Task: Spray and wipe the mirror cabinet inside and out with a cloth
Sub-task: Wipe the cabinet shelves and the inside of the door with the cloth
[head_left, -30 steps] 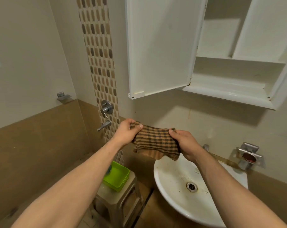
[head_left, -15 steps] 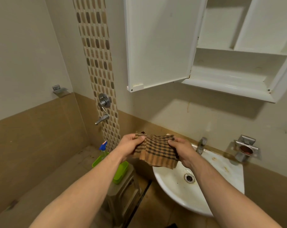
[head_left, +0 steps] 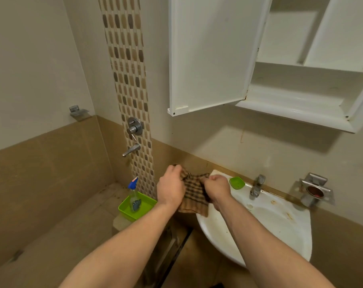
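Both hands: left hand (head_left: pixel 170 189) and right hand (head_left: pixel 218 188) are now close together, low over the near-left rim of the sink (head_left: pixel 280 225); a second ago they were held wide apart.
Cloth: the checked cloth (head_left: pixel 194 196) was stretched flat between them a moment back and now hangs bunched in a fold. Each hand pinches its top edge, fingers curled tight on it.
Reading: it looks like the cloth is being gathered into a pad, so wiping is about to come, not under way.
Cabinet: the mirror cabinet (head_left: pixel 301 96) sits up at far right with its door (head_left: pixel 209 53) swung open to the left and the shelves showing. Neither hand touches it.
Spray: the spray bottle (head_left: pixel 134 196) stands in the green tray (head_left: pixel 126 210) down at left, apart from both hands, unheld.
Around: a tap (head_left: pixel 257 185) and a small green dish (head_left: pixel 237 182) sit on the sink's far edge, and a metal holder (head_left: pixel 315 189) is on the wall to the right.
In the way: the open door hangs above the hands. Whether the inside is already wet I cannot tell from here.
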Motion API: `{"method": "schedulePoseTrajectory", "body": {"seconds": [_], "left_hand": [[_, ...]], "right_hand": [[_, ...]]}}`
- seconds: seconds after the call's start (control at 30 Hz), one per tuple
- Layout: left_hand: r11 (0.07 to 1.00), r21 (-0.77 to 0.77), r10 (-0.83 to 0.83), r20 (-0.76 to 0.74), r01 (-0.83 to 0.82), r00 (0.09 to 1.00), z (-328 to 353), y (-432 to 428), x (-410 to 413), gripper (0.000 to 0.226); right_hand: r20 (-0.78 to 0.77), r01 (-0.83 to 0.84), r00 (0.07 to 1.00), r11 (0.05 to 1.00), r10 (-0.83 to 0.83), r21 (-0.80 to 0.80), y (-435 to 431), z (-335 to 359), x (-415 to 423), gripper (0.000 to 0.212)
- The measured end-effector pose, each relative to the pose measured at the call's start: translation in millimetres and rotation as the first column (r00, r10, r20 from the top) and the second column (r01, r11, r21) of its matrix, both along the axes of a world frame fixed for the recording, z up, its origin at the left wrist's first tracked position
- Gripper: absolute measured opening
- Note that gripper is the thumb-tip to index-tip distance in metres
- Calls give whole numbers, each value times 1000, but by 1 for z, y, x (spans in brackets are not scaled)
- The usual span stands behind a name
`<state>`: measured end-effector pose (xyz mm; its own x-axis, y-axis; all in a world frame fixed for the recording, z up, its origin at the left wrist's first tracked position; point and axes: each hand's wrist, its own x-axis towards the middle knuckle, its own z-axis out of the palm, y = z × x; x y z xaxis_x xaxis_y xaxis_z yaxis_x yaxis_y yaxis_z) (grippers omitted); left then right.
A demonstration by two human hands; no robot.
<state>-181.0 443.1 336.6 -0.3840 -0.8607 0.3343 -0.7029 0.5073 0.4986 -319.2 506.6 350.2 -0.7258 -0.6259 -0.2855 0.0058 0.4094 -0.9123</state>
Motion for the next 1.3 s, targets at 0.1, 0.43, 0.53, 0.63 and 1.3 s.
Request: {"method": "schedulePoseTrajectory", "body": {"seconds": [0.1,0.43,0.53,0.63,1.3], "left_hand": [[958,-151,-196,277,244,941,3,12,-3,31],[812,-77,-545,255,578,799,-25,38,6,55],[918,46,-372,-247,394,895,-33,43,6,39],[817,547,258,-630,183,733,-23,34,8,24],[234,648,644,-662,725,384,-42,2,71,31]], "right_hand": [[475,62,880,995,-19,-74,2,-4,10,9],[618,129,786,983,-21,-129,17,-22,8,29],[621,199,781,969,-68,-144,16,-20,9,21],[632,160,775,968,-1,-195,16,-16,6,23],[499,3,841,920,210,-392,23,-11,13,18]]}}
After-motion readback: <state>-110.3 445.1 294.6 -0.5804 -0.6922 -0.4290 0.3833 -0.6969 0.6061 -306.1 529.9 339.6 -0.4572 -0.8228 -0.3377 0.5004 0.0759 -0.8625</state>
